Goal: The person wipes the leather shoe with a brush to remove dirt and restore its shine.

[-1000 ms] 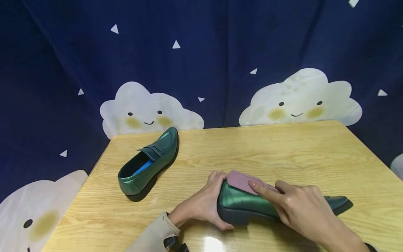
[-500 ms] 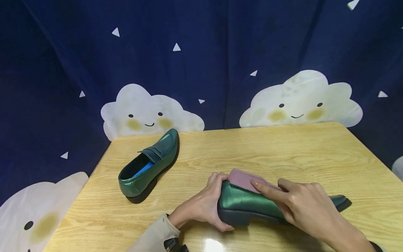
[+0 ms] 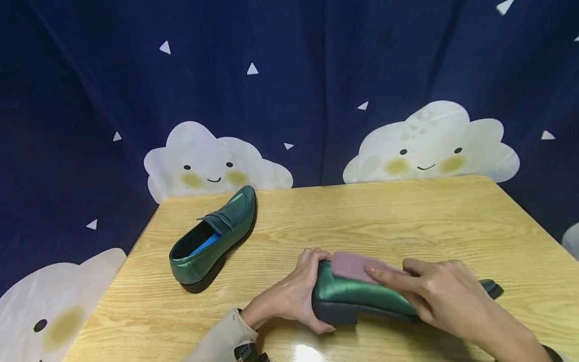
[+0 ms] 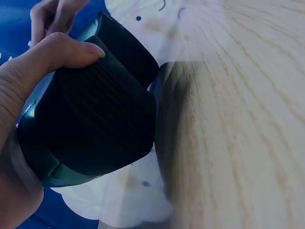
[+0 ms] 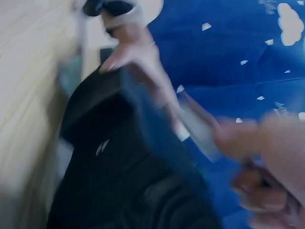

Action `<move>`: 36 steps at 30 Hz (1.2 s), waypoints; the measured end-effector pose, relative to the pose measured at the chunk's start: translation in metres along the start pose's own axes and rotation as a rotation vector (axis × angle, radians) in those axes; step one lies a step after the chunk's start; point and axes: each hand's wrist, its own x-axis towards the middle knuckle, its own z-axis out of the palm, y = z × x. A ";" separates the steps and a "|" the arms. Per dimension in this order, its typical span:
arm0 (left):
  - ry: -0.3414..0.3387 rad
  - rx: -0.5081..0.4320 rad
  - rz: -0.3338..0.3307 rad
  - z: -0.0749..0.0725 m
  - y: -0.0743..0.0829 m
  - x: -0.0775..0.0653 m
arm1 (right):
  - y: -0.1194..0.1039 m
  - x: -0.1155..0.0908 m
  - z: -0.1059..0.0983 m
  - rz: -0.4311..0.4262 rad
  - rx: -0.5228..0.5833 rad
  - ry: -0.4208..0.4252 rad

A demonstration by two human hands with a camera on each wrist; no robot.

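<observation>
A green loafer (image 3: 357, 294) lies on its side at the front of the table, its black sole (image 5: 119, 157) turned toward me. My left hand (image 3: 296, 291) grips it around the heel, with the thumb (image 4: 71, 51) on the black heel block in the left wrist view. My right hand (image 3: 448, 296) holds a flat pink tool (image 3: 350, 265) with rounded corners against the loafer's upper side, the index finger stretched along its back. The right hand hides the loafer's middle; only the toe tip (image 3: 492, 288) shows beyond it. The right wrist view is blurred.
A matching green loafer (image 3: 214, 241) stands upright at the left of the wooden table (image 3: 384, 216), a blue patch showing inside it. Behind the table hangs a dark blue curtain (image 3: 307, 90) printed with smiling clouds.
The right hand and the pink tool have shifted slightly right along the loafer, and the tool's face has tilted more toward me. The left hand keeps its grip on the heel.
</observation>
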 end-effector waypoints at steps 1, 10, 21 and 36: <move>0.001 0.005 0.003 0.000 0.000 0.000 | 0.000 -0.001 0.001 -0.031 0.060 -0.025; 0.014 0.013 -0.014 0.000 -0.002 0.003 | 0.006 -0.005 -0.001 0.050 -0.065 0.026; 0.008 0.015 -0.030 0.003 -0.001 0.001 | 0.006 -0.005 0.000 -0.039 0.086 -0.037; 0.014 0.064 -0.019 0.002 0.000 0.003 | 0.010 -0.008 -0.002 -0.096 0.197 -0.055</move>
